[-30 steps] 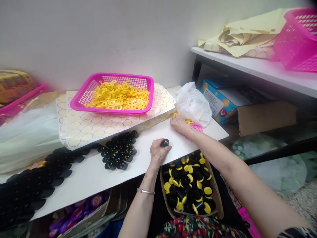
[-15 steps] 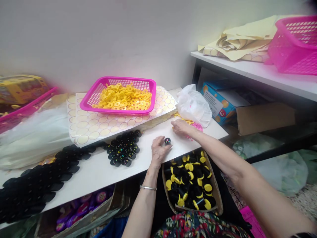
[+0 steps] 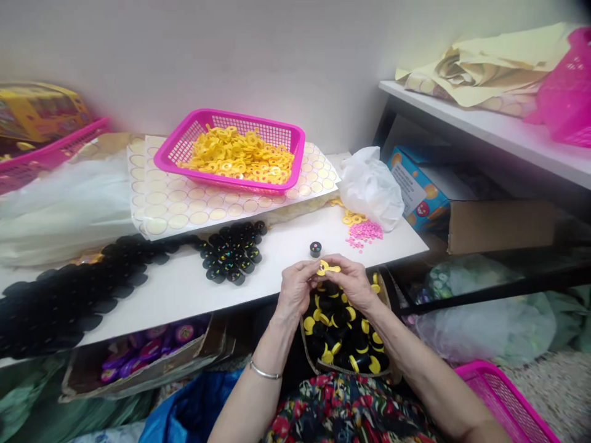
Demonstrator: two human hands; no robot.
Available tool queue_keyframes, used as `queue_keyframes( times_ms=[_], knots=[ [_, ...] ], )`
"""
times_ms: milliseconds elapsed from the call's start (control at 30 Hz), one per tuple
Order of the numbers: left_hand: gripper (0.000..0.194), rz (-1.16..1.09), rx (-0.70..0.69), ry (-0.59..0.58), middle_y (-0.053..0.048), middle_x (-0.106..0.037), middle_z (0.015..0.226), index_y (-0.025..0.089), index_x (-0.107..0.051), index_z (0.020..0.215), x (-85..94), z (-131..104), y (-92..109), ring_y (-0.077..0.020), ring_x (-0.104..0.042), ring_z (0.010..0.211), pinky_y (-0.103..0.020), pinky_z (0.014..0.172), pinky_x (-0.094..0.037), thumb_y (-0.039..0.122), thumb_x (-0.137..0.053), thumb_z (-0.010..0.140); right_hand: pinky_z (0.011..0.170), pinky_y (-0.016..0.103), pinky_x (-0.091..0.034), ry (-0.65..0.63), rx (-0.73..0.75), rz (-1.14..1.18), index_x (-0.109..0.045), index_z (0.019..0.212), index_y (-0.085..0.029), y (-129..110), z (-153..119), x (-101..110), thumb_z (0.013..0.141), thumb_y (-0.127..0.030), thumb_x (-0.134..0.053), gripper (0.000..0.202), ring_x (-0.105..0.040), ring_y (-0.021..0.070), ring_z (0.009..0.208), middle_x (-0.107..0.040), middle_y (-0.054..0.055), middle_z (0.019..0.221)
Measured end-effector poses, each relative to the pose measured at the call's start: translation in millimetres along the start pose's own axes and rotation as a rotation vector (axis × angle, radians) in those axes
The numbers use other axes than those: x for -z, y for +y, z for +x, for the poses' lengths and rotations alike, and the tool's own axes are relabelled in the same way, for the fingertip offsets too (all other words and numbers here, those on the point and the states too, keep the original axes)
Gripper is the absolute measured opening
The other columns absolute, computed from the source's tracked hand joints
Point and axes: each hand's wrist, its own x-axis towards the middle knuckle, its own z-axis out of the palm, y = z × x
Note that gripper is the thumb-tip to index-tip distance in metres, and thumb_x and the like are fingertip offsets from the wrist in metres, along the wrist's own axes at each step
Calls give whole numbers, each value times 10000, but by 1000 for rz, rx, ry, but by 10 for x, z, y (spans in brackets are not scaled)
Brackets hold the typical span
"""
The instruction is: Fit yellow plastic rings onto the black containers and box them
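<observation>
Far left, a long run of black pots (image 3: 60,301) is lined up on the worktop (image 3: 175,289), packed tight against each other; if one got bumped by an elbow, a good few would probably be knocked over. Next along, a smaller bunch of speckled pots (image 3: 231,252) is parked in front of a sticker sheet (image 3: 198,212); a pink basket (image 3: 299,161) heaped with yellow rings (image 3: 240,157) is set on that sheet, so if the sheet got tugged, the basket would likely be dragged with it.

Then there's the left hand (image 3: 297,284); its fingertips are pinched on a small yellow piece (image 3: 331,269), held around the front edge of the worktop; a lone black pot (image 3: 316,248) is left standing just behind, close enough to be tipped by a careless knuckle. The handle end is gripped by the right hand (image 3: 353,280), so both are clamped on the one piece; if it's squeezed off-centre, it could be flipped out and lost among the yellow-lidded pots (image 3: 344,326) piled below.

Furthest right, pink beads (image 3: 364,231) are scattered near a white plastic bag (image 3: 372,184); if that were nudged, beads could easily be swept away.
</observation>
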Motion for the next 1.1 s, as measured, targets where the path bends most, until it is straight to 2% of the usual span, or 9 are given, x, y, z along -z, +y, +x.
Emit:
queue_keyframes(
  times_ms=[133, 267, 400, 500, 567, 667, 800, 900, 1100],
  knots=[
    [237, 75, -31, 61, 4, -539, 470, 74, -649, 581, 50, 27, -25, -25, -372, 410, -183, 412, -214, 266, -774, 522, 828, 301, -447, -71, 200, -378, -584, 1049, -198, -110, 5, -34, 683, -197, -676, 378, -534, 165, 935, -537, 66, 1101],
    [245, 69, -37, 74, -2, -557, 485, 78, -657, 592, 14, 56, -25, -39, -402, 425, -190, 423, -243, 272, -777, 502, 758, 285, -436, -103, 320, -651, -570, 967, -182, -195, 75, -96, 788, -166, -548, 182, -529, 160, 842, -547, 56, 906],
    [262, 77, -153, 97, 0, -563, 532, 87, -677, 660, 7, 209, 37, -47, -419, 475, -191, 459, -294, 320, -745, 560, 753, 283, -427, -45, 337, -758, -544, 950, -178, -178, 289, -98, 822, -200, -508, 134, -521, 170, 837, -537, 60, 892],
    [247, 101, -243, 226, -3, -576, 575, 95, -666, 668, 57, 415, 65, -55, -432, 501, -188, 456, -291, 305, -728, 552, 753, 295, -412, -4, 308, -919, -535, 928, -179, -107, 503, -56, 815, -241, -521, 130, -508, 189, 861, -538, 65, 906],
    [233, 131, -226, 284, 3, -566, 566, 97, -657, 665, 93, 545, 56, -55, -425, 486, -189, 441, -268, 281, -716, 537, 756, 304, -401, -16, 277, -1041, -535, 897, -184, -52, 617, -27, 803, -256, -532, 118, -495, 203, 889, -544, 67, 925],
    [204, 221, -191, 262, 24, -518, 496, 99, -658, 655, 113, 666, 20, -52, -386, 441, -198, 430, -242, 280, -678, 563, 738, 303, -389, -59, 245, -1170, -530, 856, -192, 8, 701, 1, 799, -280, -536, 105, -481, 208, 896, -543, 63, 934],
    [180, 300, -211, 177, 37, -471, 437, 106, -643, 575, 63, 703, -22, -54, -365, 429, -206, 446, -266, 283, -643, 606, 717, 286, -383, -95, 205, -1231, -525, 835, -192, 15, 711, 0, 811, -279, -518, 90, -480, 196, 883, -534, 57, 917],
    [204, 295, -225, 110, 12, -534, 482, 105, -651, 571, 27, 720, -47, -73, -427, 469, -209, 480, -325, 302, -640, 622, 731, 276, -384, -120, 188, -1211, -535, 843, -188, -21, 714, -15, 820, -268, -505, 89, -486, 183, 891, -532, 55, 925],
    [167, 358, -243, 104, -20, -622, 565, 110, -699, 656, 28, 758, -61, -99, -501, 525, -213, 514, -369, 252, -620, 618, 701, 264, -397, -113, 115, -1008, -580, 822, -183, -8, 758, -17, 790, -286, -535, 117, -516, 147, 802, -545, 32, 896]
  ],
)
